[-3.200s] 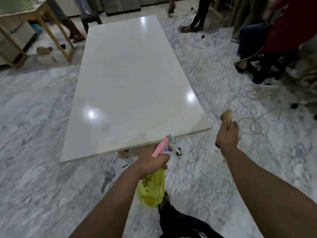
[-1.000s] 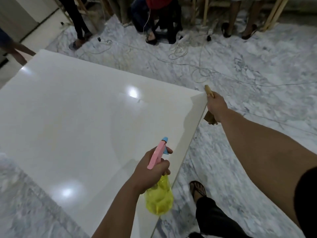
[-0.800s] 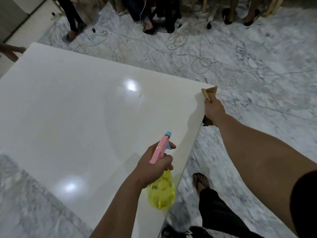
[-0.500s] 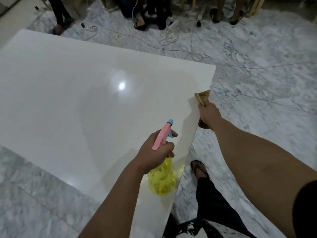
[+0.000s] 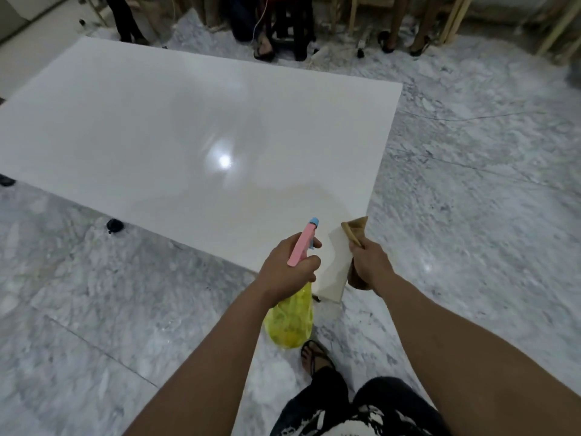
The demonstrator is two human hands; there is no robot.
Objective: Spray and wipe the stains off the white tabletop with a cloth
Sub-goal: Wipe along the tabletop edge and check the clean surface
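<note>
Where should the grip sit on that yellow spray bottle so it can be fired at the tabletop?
Around the neck, just under the pink trigger head, coming from behind, as the left hand holds the spray bottle now. The narrow neck fits a closed grip, the yellow body hangs below, and the blue nozzle points forward over the white tabletop, leaving a finger free for the trigger.

Pretty dim indoor shot; overhead light glares off the white tabletop (image 5: 195, 127), floor (image 5: 471, 215) edges blurry, wide-angle warped.
</note>
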